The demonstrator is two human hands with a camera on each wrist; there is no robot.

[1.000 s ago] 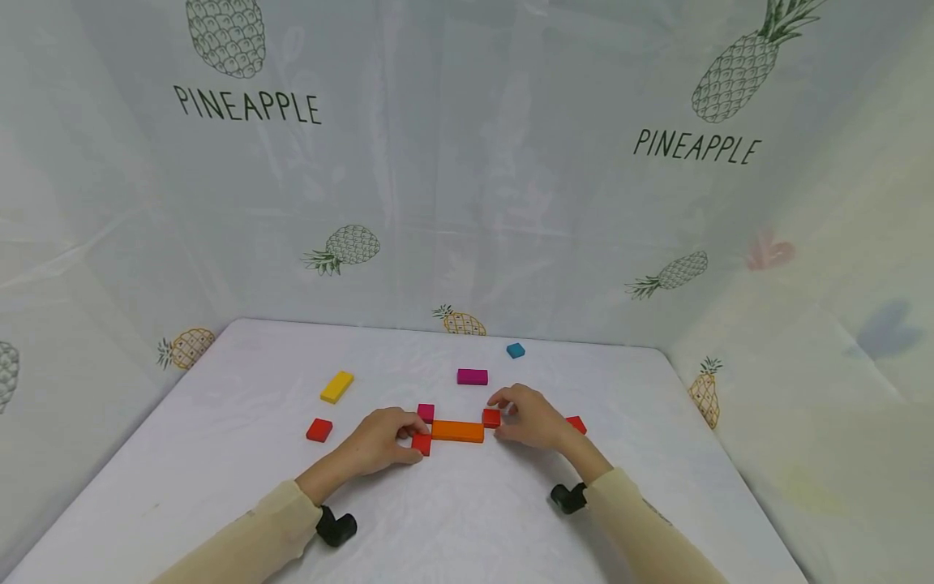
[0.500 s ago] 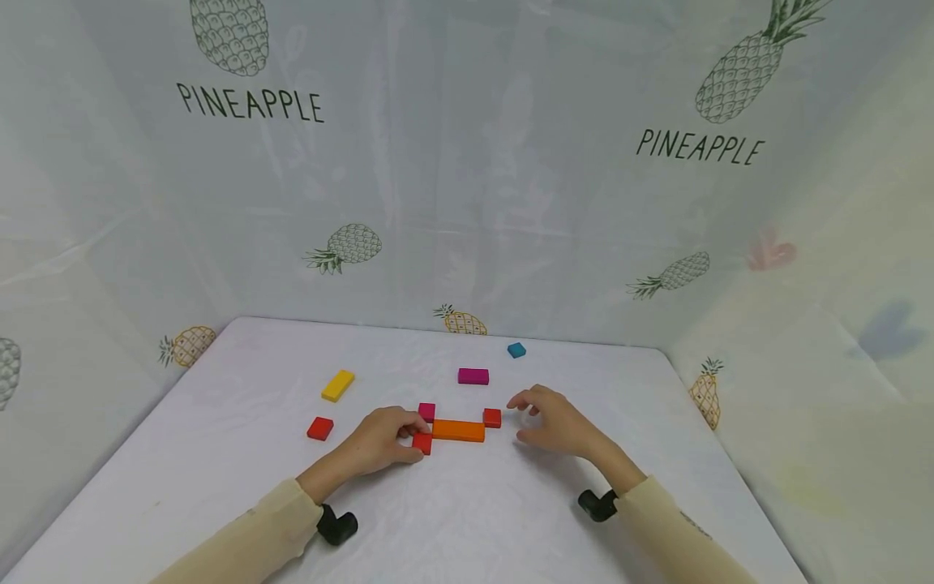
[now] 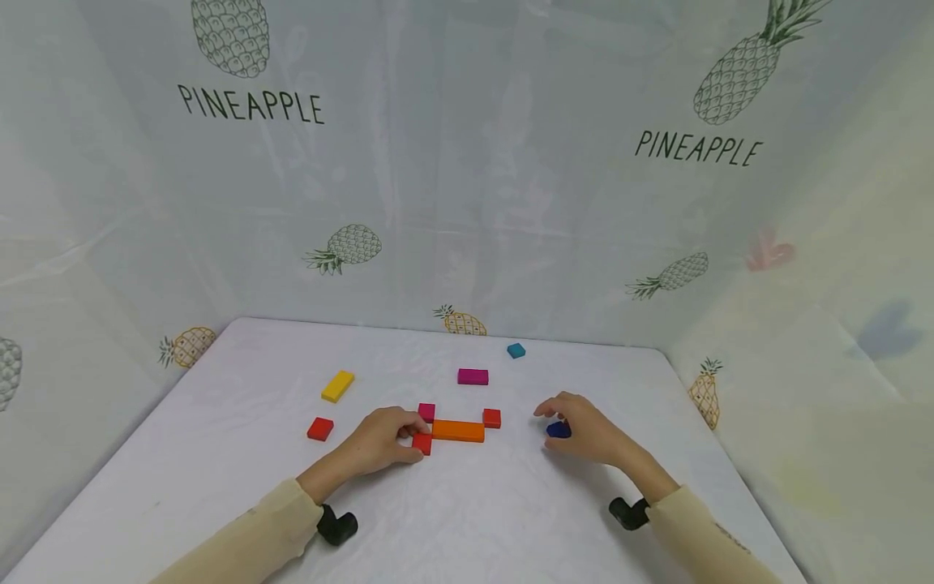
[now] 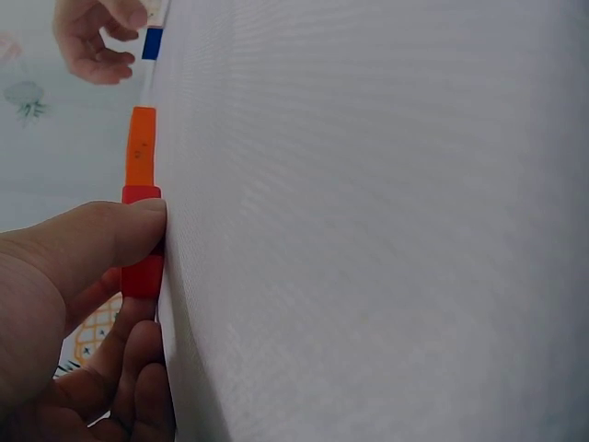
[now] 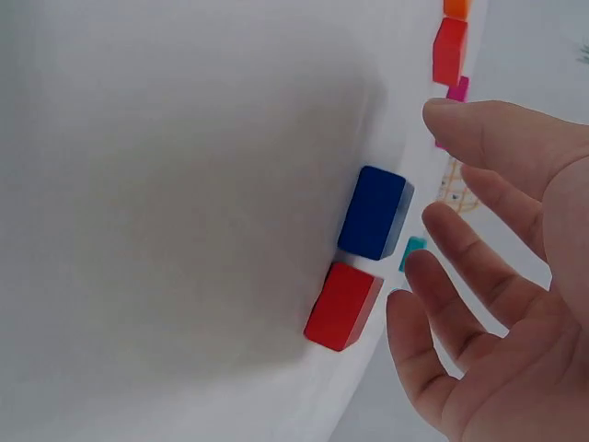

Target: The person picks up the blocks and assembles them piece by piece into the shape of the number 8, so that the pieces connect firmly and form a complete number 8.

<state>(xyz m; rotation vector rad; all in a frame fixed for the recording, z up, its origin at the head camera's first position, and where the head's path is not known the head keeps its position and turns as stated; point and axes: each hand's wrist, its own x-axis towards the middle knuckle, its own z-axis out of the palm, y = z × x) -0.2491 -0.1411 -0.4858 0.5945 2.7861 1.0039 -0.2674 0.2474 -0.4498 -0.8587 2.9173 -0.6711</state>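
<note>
My left hand [image 3: 381, 440] pinches a small red block [image 3: 422, 443] at the left end of a long orange block [image 3: 458, 431]; in the left wrist view the thumb lies along the near face of this red block [image 4: 141, 276]. A magenta block [image 3: 426, 412] sits behind it, and another red block [image 3: 492, 418] stands at the orange block's right end. My right hand [image 3: 589, 431] hovers with spread fingers over a dark blue block [image 3: 559, 430]. In the right wrist view that blue block [image 5: 375, 214] lies beside a further red block [image 5: 343, 307], and the fingers are apart from both.
A yellow block [image 3: 338, 386] and a loose red block [image 3: 319, 429] lie to the left on the white table [image 3: 467, 519]. Farther back are a purple block [image 3: 473, 376] and a teal block [image 3: 516, 350]. A pineapple-print curtain [image 3: 467, 162] hangs behind the table.
My right hand has let go of the red block at the orange block's right end and moved right, over the dark blue block. My left hand has stayed put.
</note>
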